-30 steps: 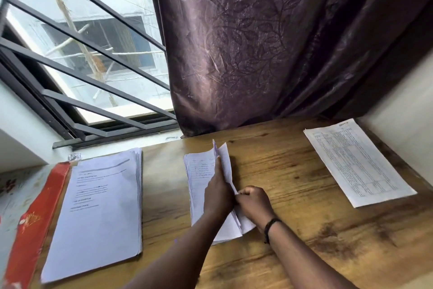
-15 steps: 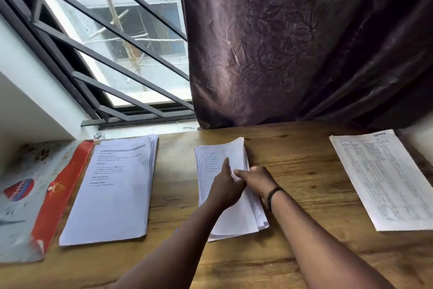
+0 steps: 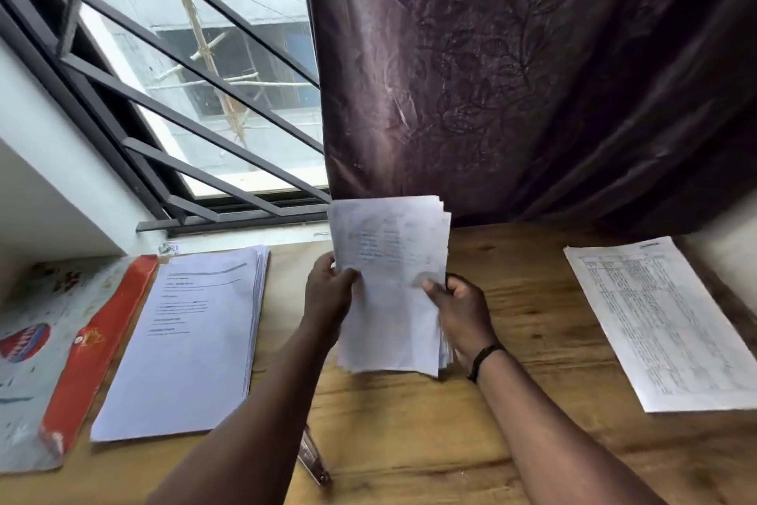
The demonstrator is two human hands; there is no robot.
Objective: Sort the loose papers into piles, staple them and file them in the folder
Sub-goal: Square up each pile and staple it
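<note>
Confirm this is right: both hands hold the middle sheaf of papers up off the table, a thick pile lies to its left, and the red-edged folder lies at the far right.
One thing is wrong. The head view shows the red-edged folder at the far left, beside the thick pile; a printed sheet lies at the right. The left hand and right hand do hold the sheaf up.

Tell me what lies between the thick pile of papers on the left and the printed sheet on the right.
In the head view, the handheld sheaf, gripped by the left hand and right hand, lies between the thick pile and the printed sheet, over bare table.
</note>
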